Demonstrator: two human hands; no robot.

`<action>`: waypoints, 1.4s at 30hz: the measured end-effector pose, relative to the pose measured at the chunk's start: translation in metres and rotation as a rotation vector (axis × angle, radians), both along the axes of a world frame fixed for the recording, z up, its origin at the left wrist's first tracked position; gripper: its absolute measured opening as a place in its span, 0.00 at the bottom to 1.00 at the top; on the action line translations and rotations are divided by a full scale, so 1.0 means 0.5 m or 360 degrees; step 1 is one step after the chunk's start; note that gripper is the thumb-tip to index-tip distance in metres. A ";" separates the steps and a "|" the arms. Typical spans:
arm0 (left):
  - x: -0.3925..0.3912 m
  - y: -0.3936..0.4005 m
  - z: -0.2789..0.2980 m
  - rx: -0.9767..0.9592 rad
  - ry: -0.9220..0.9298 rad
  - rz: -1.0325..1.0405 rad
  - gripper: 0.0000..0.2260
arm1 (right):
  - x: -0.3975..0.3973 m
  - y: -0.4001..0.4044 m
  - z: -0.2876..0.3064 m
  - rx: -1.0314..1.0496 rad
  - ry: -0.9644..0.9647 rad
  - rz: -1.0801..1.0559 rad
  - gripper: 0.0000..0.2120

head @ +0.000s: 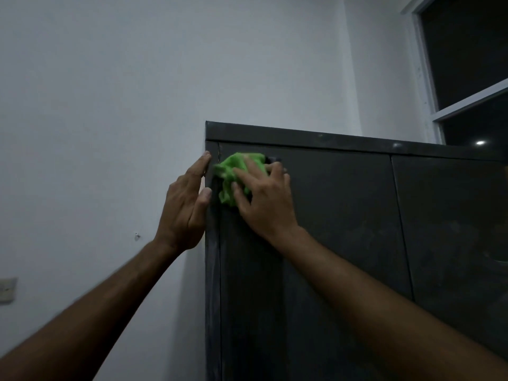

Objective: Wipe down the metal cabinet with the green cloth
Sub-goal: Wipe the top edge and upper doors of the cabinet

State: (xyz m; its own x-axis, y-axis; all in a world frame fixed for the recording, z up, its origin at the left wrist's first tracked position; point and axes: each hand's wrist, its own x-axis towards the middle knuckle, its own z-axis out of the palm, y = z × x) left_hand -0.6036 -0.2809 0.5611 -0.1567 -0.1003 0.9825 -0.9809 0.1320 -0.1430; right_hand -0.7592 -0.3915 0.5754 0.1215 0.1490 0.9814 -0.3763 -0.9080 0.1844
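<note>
Light switch plate (7,289) seen low on the white wall (110,92) at far left. Left hand (184,204) laid flat along the left edge of the dark metal cabinet (343,215), fingers straight, nothing held. Green cloth (237,174) bunched and pressed to the upper left corner of the left door by the right hand (262,199), fingers spread over it. Dark window (472,64) at upper right
</note>
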 end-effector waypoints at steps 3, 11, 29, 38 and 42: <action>0.002 0.002 0.000 0.0010 0.0087 -0.0010 0.26 | -0.028 -0.016 -0.083 -0.0427 0.0384 0.0018 0.18; -0.013 0.022 0.007 0.0163 0.0125 -0.0257 0.28 | 0.016 0.035 0.059 0.0090 -0.0067 -0.0116 0.17; -0.045 0.035 -0.016 0.0137 0.0403 -0.0291 0.32 | -0.031 -0.032 -0.114 -0.0696 0.0580 0.0058 0.16; -0.073 0.012 -0.049 0.0025 -0.0080 0.0294 0.28 | -0.036 -0.026 -0.102 -0.0075 0.0136 0.0056 0.18; -0.078 0.006 -0.057 0.0147 -0.0108 0.0327 0.29 | -0.112 -0.100 -0.149 -0.0462 0.0349 0.0024 0.13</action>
State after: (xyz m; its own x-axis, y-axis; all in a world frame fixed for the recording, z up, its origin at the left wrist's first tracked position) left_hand -0.6427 -0.2777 0.5325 -0.1892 -0.2258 0.9556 -0.9770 -0.0540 -0.2061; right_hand -0.8149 -0.4413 0.5010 0.3201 0.4211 0.8487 -0.2861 -0.8110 0.5103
